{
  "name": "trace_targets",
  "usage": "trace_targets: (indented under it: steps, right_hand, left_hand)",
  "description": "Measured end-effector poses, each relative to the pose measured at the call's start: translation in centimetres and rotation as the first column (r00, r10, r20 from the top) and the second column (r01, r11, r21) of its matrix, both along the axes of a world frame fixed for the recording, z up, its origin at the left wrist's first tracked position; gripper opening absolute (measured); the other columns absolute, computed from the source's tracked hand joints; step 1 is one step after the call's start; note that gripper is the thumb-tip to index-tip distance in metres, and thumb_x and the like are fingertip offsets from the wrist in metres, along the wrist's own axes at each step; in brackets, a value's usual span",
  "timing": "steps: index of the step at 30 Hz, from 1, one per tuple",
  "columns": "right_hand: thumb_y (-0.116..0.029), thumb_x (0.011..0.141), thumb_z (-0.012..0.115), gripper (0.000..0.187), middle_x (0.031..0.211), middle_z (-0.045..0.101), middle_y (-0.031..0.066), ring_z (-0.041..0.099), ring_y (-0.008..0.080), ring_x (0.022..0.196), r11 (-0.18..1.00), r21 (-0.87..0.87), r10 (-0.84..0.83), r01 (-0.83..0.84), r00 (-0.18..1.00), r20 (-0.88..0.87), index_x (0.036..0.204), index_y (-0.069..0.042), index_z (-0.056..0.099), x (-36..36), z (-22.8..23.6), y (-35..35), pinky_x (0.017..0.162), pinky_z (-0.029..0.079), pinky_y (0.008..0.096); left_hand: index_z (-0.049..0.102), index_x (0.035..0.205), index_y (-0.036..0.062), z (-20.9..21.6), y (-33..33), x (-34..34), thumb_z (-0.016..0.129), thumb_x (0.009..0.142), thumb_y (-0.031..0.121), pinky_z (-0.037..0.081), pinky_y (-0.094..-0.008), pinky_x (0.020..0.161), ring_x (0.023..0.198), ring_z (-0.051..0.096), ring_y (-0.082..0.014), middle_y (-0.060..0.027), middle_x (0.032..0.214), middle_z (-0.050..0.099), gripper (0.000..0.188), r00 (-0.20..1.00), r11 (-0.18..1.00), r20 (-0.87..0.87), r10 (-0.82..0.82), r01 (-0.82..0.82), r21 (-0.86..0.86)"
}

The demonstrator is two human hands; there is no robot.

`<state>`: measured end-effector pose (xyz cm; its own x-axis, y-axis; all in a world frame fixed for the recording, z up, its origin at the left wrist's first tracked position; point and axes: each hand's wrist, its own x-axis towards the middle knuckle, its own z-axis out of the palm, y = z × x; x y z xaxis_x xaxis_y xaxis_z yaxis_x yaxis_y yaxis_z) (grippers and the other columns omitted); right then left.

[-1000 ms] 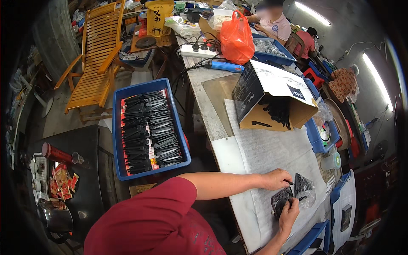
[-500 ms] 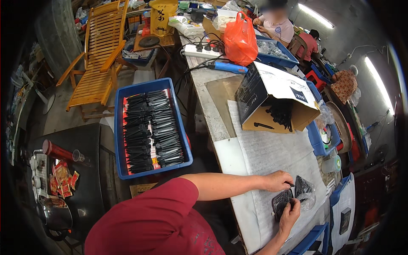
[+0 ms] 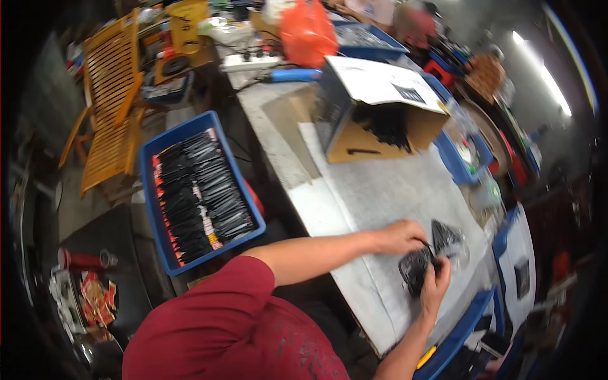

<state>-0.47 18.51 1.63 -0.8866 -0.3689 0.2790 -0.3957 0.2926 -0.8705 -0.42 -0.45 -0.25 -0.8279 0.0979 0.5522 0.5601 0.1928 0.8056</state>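
My left hand is closed, its fingertips pinching a thin black piece at the upper edge of a dark pouch-like item. Closed at the lower right side of that item, my right hand has its thumb and fingertips together on its edge. Blur hides the item's exact kind. Just beyond both hands lies a clear plastic bag with black contents. All of this is on a pale sheet that covers the table.
An open carton with black pieces inside stands farther up the table. To the left is a blue tray packed with rows of black pointed pieces. A blue bin sits at the near right. A red plastic bag and several people are beyond.
The whole view has shifted and blurred. My right hand has come up closer to my left hand, by the thin black piece. Both hands stay at the pouch-like item.
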Motion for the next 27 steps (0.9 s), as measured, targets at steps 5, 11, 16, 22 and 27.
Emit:
trace_targets:
  steps: [5, 11, 16, 22, 27]
  right_hand:
    - [0.001, 0.078, 0.046, 0.018, 0.084, 0.045, 0.0023, 0.043, 0.0081, 0.076, 0.991, -0.134, 0.024, -0.006, 0.991, 0.133, 0.097, 0.0, 0.044, 0.1, 0.7, -1.1, 0.068, 0.037, 0.0202]
    - [0.001, 0.078, 0.048, 0.018, 0.082, 0.044, -0.0001, 0.042, 0.004, 0.069, 0.95, -0.308, 0.107, -0.05, 0.98, 0.17, 0.096, -0.001, 0.044, 0.3, 0.8, -0.8, 0.06, 0.036, 0.0164]
    - [0.001, 0.078, 0.048, 0.019, 0.084, 0.045, 0.0, 0.044, 0.0041, 0.071, 0.948, -0.313, 0.12, -0.058, 0.976, 0.182, 0.096, 0.0, 0.043, 0.6, 1.2, -0.7, 0.062, 0.037, 0.0165]
    - [0.001, 0.078, 0.049, 0.02, 0.085, 0.047, 0.0007, 0.046, 0.0044, 0.074, 0.944, -0.316, 0.159, -0.093, 0.969, 0.189, 0.097, 0.0, 0.043, 0.3, 0.7, -0.7, 0.065, 0.039, 0.0175]
    - [0.001, 0.078, 0.049, 0.019, 0.084, 0.047, 0.0005, 0.046, 0.0044, 0.073, 0.949, -0.299, 0.156, -0.096, 0.971, 0.181, 0.096, 0.0, 0.044, 0.2, 0.6, -0.7, 0.064, 0.039, 0.0173]
  left_hand:
    - [0.06, 0.081, 0.0027, 0.3, -0.7, 0.5, 0.059, 0.07, 0.009, 0.043, -0.032, 0.063, 0.071, 0.055, -0.0259, -0.0116, 0.075, 0.057, 0.013, 1.0, 0.997, -0.017, -0.014, 0.013, -0.082]
    - [0.06, 0.084, 0.0019, 0.7, -0.2, 0.7, 0.059, 0.072, 0.007, 0.043, -0.0292, 0.06, 0.068, 0.056, -0.0213, -0.0089, 0.075, 0.058, 0.013, 0.998, 0.986, 0.016, -0.055, 0.057, -0.156]
    - [0.06, 0.082, 0.0012, 0.9, 0.0, 1.1, 0.061, 0.071, 0.006, 0.043, -0.028, 0.057, 0.066, 0.056, -0.0194, -0.0078, 0.073, 0.058, 0.013, 0.996, 0.978, 0.026, -0.08, 0.084, -0.191]
    - [0.06, 0.081, 0.0015, 0.7, -0.1, 1.0, 0.062, 0.07, 0.006, 0.043, -0.0279, 0.057, 0.065, 0.056, -0.0193, -0.0072, 0.072, 0.058, 0.012, 0.996, 0.968, 0.014, -0.083, 0.083, -0.235]
    - [0.06, 0.082, 0.0017, 0.9, 0.0, 1.0, 0.062, 0.07, 0.006, 0.043, -0.028, 0.057, 0.064, 0.056, -0.0194, -0.0074, 0.072, 0.058, 0.013, 0.997, 0.968, 0.012, -0.081, 0.082, -0.236]
